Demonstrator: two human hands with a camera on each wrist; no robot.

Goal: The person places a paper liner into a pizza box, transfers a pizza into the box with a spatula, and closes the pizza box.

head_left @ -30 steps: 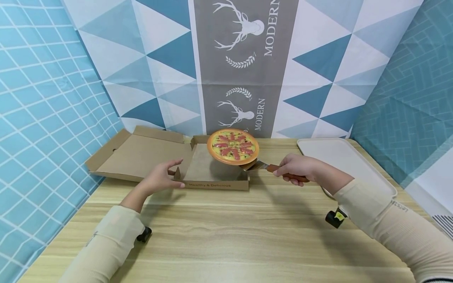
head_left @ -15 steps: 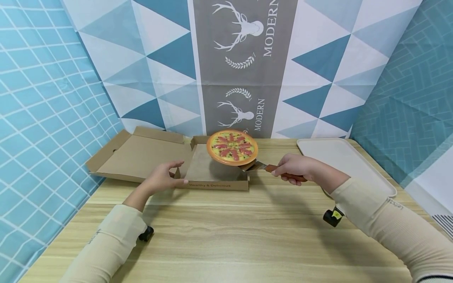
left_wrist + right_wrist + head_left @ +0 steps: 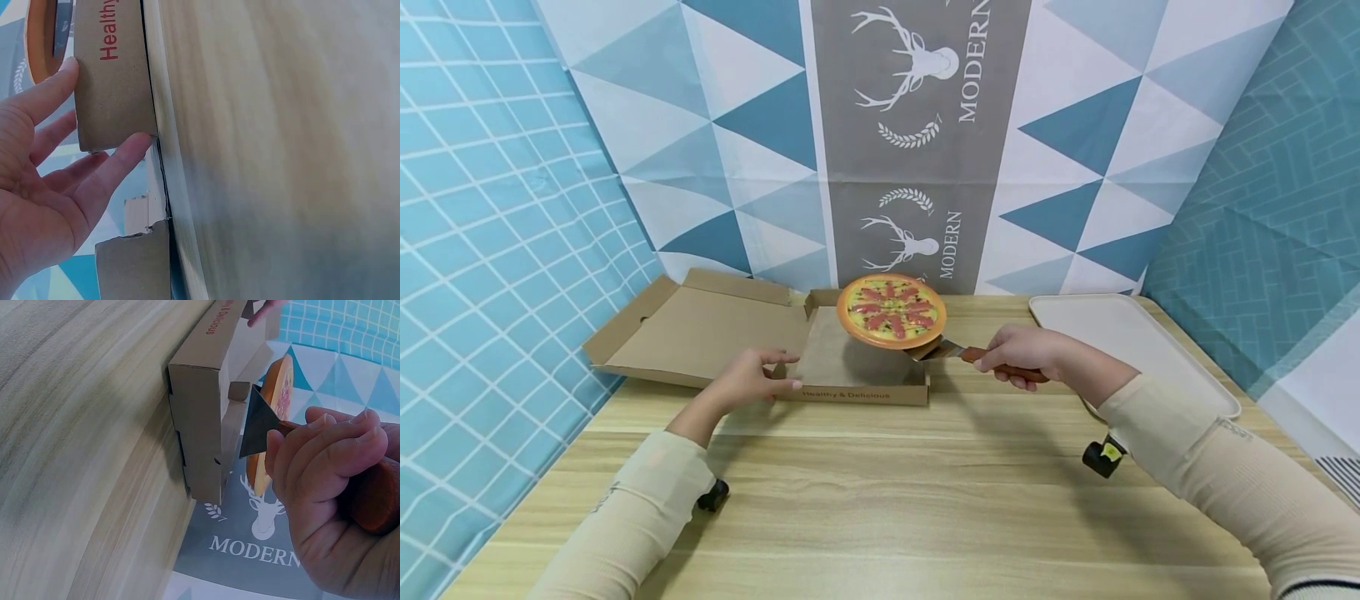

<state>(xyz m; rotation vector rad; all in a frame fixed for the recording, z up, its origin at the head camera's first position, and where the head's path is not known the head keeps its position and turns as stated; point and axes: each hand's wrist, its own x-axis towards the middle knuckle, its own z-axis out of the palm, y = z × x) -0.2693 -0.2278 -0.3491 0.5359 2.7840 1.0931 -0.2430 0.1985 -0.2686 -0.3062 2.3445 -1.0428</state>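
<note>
My right hand (image 3: 1026,354) grips the wooden handle (image 3: 1015,372) of a pizza server whose metal blade (image 3: 258,422) runs under a round pizza (image 3: 892,312). The pizza, orange-rimmed with red and green toppings, is held raised over the base of an open cardboard pizza box (image 3: 865,395). In the right wrist view it stands apart from the box wall. At the box's front left corner is my left hand (image 3: 747,385), its fingers spread. The left wrist view shows those fingertips (image 3: 141,141) right at the end of the front wall, which is printed "Healthy".
The box lid (image 3: 715,321) lies folded back to the left. A pale tray (image 3: 1123,350) sits at the right on the wooden table (image 3: 880,500). Patterned wall sheets (image 3: 917,150) rise behind and at both sides.
My left hand has shifted slightly right along the box's front corner. The right hand, server and pizza have moved very slightly left, with the pizza still above the box.
</note>
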